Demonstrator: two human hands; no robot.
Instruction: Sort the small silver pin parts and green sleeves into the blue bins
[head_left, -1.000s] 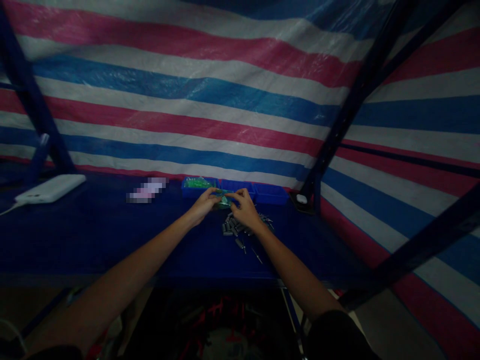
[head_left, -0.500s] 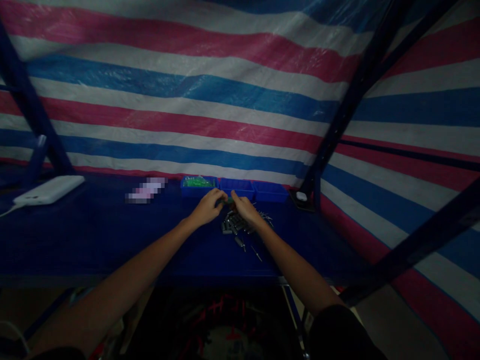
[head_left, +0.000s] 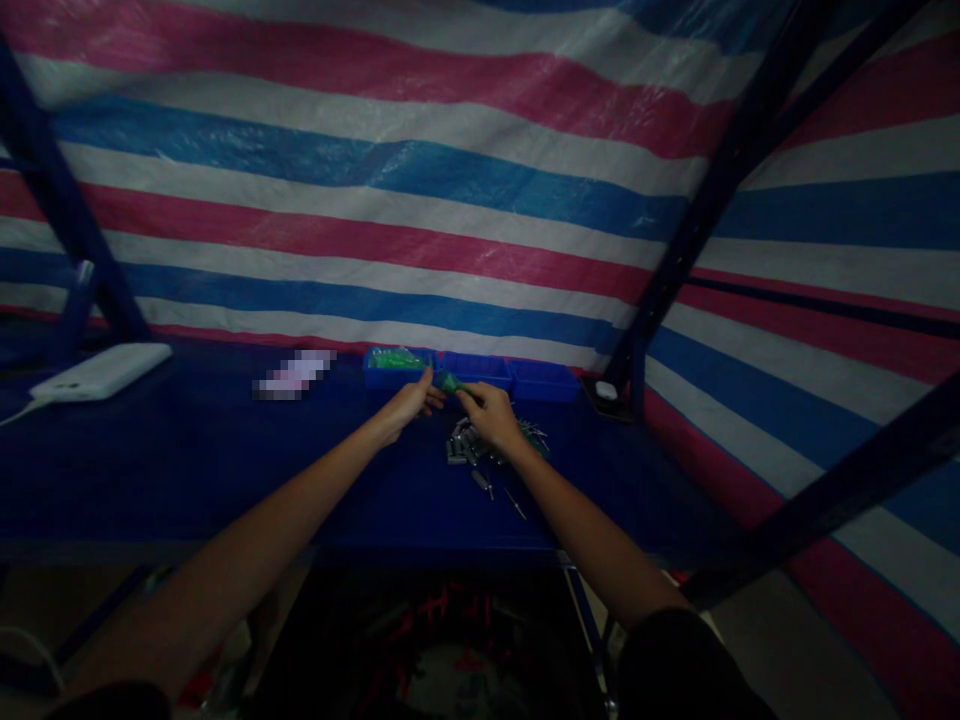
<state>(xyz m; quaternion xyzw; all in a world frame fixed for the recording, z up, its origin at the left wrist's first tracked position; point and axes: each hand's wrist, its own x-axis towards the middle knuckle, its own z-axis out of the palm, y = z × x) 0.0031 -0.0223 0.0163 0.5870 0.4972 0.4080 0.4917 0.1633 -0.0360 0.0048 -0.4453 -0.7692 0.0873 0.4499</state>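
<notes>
My right hand (head_left: 489, 412) grips a small green piece (head_left: 448, 382) between thumb and fingers, its end pointing up and to the left. My left hand (head_left: 411, 404) is just left of that piece, fingers apart, with nothing visible in it. Beneath and beside my right hand lies a pile of small grey metal cylinders (head_left: 459, 446) and thin pins. One cylinder (head_left: 481, 484) and one loose pin (head_left: 514, 503) lie nearer the front. The exact kind of the green piece is too dark and small to make out.
Behind my hands stand a blue bin with green pieces in clear plastic (head_left: 397, 358) and two more blue bins (head_left: 474, 370). A white power bank (head_left: 101, 373) with a cable lies at left, a blurred item (head_left: 294, 376) nearer. At right, a white case (head_left: 606, 391) sits by the frame post.
My left hand has come away from the green piece, moving slightly left, and its fingers have spread. My right hand keeps the piece, which is now more exposed.
</notes>
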